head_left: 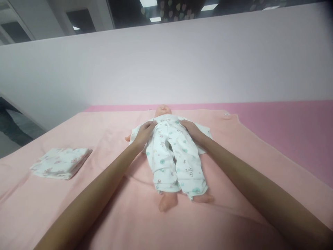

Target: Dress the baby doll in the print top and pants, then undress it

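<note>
Left hand (145,133): too soft at the fingertips to tell if pinching the pants (186,152) or just resting
Right hand (191,129): same deal, underside totally out of sight
Shirt (205,130): mostly buried under the pants
Forearms (100,191): chopped off near the bottom corners
Folded cloth (59,162): print too smeary to make out
Blanket tag (227,114): way too tiny to read
Dark shape (10,125): sliced by the left edge, no clue what

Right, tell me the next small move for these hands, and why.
Perhaps smooth the top of the pants: the left hand and right hand rest at its two sides, and the feet of the doll show past both cuffs.
</note>
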The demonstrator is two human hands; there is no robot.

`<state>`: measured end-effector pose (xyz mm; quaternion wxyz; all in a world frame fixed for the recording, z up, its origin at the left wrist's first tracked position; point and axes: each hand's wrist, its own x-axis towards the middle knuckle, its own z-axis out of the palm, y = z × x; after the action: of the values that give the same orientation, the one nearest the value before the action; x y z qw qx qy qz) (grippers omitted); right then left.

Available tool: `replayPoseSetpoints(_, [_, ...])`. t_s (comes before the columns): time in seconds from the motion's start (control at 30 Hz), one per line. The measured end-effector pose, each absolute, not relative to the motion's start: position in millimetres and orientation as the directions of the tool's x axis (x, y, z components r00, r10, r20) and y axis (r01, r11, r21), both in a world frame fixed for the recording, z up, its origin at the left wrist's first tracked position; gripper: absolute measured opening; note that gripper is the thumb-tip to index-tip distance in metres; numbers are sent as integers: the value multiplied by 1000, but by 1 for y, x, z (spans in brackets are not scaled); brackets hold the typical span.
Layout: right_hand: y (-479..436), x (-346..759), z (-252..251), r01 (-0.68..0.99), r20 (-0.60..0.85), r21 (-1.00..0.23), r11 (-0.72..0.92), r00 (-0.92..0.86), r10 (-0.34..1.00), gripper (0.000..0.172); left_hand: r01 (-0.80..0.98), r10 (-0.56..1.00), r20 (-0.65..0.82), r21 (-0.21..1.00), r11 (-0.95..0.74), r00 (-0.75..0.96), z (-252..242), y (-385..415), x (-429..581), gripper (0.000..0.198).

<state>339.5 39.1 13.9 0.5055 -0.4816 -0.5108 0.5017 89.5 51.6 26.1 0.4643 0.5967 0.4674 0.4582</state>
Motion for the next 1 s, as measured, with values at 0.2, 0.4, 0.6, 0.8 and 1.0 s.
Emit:
replayPoseSetpoints(0.2, [62,342,32,373,279,-877,303,-117,953,37,454,884,322,767,-453,339,55,74,94,42])
replayPoseSetpoints(0.4, [89,334,38,395,322,-859,327,-81,943,32,551,838,293,645,-529,461,57,112,89,42])
replayPoseSetpoints(0.6, [116,347,33,527,98,-836,153,-131,986,36,579,906,183,717,-389,381,40,125,83,50])
replayPoseSetpoints(0.8, [101,350,32,649,103,-751,124,-70,992,41,544,874,207,713,-442,439,39,114,80,57])
replayPoseSetpoints(1.0, [81,349,39,705,126,-695,142,-75,989,41,535,832,203,681,-499,517,43,108,70,60])
